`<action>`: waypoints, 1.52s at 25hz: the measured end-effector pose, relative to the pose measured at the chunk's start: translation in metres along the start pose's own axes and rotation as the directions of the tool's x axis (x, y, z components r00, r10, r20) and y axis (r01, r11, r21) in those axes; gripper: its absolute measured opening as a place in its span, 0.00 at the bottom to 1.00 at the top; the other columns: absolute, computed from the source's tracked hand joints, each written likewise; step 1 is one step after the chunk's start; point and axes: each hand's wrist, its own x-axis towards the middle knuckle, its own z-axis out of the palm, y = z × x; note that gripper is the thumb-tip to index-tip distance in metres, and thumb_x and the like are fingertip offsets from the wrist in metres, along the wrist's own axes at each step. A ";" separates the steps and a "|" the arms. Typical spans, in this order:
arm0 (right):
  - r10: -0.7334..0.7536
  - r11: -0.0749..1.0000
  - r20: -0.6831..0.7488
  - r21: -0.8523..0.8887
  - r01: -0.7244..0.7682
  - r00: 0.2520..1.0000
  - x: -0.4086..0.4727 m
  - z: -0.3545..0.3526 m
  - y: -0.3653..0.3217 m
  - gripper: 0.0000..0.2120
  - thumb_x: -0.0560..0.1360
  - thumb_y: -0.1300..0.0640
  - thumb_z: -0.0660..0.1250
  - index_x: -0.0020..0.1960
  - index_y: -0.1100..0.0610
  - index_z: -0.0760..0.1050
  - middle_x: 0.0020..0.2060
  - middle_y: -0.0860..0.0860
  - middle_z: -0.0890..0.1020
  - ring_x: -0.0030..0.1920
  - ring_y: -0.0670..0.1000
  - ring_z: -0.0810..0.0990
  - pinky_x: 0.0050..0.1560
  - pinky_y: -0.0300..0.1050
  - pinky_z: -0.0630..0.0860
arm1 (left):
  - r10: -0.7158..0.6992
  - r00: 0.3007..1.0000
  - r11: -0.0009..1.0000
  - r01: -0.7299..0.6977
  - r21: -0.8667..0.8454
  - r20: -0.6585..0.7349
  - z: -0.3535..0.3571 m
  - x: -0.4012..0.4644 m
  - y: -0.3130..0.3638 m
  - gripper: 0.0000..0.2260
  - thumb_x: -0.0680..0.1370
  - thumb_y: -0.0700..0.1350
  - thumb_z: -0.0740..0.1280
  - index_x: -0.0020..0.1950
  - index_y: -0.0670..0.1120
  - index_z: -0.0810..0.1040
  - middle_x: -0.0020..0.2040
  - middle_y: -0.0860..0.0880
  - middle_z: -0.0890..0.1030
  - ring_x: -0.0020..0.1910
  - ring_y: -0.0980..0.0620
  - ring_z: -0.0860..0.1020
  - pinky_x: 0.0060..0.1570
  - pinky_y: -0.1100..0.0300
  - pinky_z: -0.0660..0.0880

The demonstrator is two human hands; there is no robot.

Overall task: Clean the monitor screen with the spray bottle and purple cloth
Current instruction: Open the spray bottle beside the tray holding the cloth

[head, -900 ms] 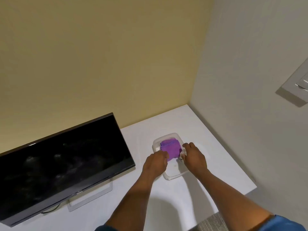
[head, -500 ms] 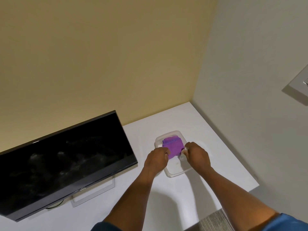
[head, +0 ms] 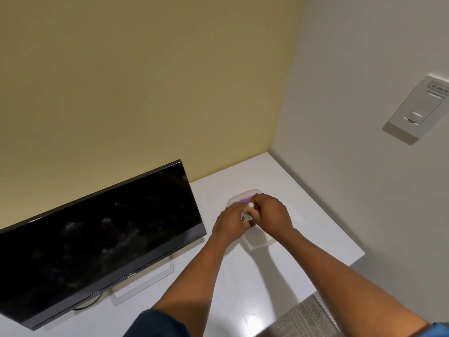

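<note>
A black monitor [head: 97, 239] with a smudged screen stands at the left on the white desk [head: 303, 215]. To its right sits a clear plastic container [head: 258, 244] holding the purple cloth [head: 244, 201], mostly hidden under my hands. My right hand [head: 272, 215] is closed around a small clear spray bottle [head: 248, 212] with a white cap, lifted a little above the container. My left hand [head: 229, 223] curls its fingers onto the near edge of the purple cloth. The two hands touch over the container.
The desk fits into a corner, with a yellow wall behind and a white wall at the right carrying a light switch [head: 422, 108]. The monitor's clear stand [head: 143, 285] and a cable lie under it. Grey carpet [head: 303, 319] shows past the desk's front right edge.
My right hand has risen and shifted left with the spray bottle, now covering most of the cloth. My left hand stays at the cloth. The view has swung slightly left.
</note>
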 end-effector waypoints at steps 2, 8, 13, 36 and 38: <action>-0.010 0.999 0.007 0.031 0.010 1.000 -0.008 0.003 -0.016 0.08 0.77 0.49 0.67 0.42 0.52 0.74 0.36 0.45 0.78 0.37 0.50 0.77 0.35 0.45 0.72 | -0.007 1.000 1.000 0.007 0.018 -0.006 -0.009 -0.008 -0.006 0.06 0.71 0.53 0.69 0.47 0.57 0.75 0.41 0.57 0.76 0.40 0.52 0.76 0.35 0.64 0.65; 0.041 0.988 0.034 0.146 -0.045 0.999 -0.028 0.025 -0.022 0.10 0.78 0.49 0.68 0.53 0.55 0.78 0.43 0.46 0.80 0.42 0.50 0.76 0.40 0.44 0.70 | -0.046 0.998 0.999 0.046 -0.003 -0.035 -0.032 -0.033 -0.030 0.15 0.69 0.59 0.71 0.49 0.51 0.80 0.43 0.51 0.82 0.41 0.50 0.79 0.40 0.54 0.75; -0.024 0.979 0.212 0.203 -0.020 0.977 -0.043 0.052 -0.025 0.19 0.74 0.50 0.75 0.61 0.56 0.77 0.53 0.48 0.81 0.46 0.49 0.78 0.49 0.45 0.75 | -0.086 0.995 0.996 0.085 -0.022 -0.044 -0.040 -0.056 -0.045 0.12 0.69 0.59 0.72 0.43 0.52 0.78 0.37 0.54 0.79 0.37 0.52 0.77 0.32 0.60 0.69; -0.059 0.926 0.253 0.376 -0.042 0.966 -0.062 0.077 -0.037 0.14 0.73 0.41 0.63 0.55 0.45 0.75 0.40 0.47 0.84 0.35 0.46 0.83 0.37 0.48 0.82 | 0.093 0.996 0.996 -0.093 0.006 -0.014 -0.055 -0.078 -0.031 0.07 0.74 0.50 0.67 0.49 0.53 0.82 0.44 0.56 0.84 0.43 0.57 0.81 0.45 0.57 0.79; -0.075 0.943 0.312 0.331 -0.034 0.947 -0.064 0.079 -0.035 0.10 0.76 0.45 0.64 0.56 0.44 0.73 0.43 0.46 0.84 0.32 0.46 0.83 0.36 0.44 0.81 | 0.097 0.994 0.986 -0.104 0.133 0.056 -0.054 -0.079 -0.030 0.08 0.76 0.52 0.66 0.51 0.52 0.81 0.45 0.54 0.84 0.44 0.54 0.81 0.44 0.55 0.79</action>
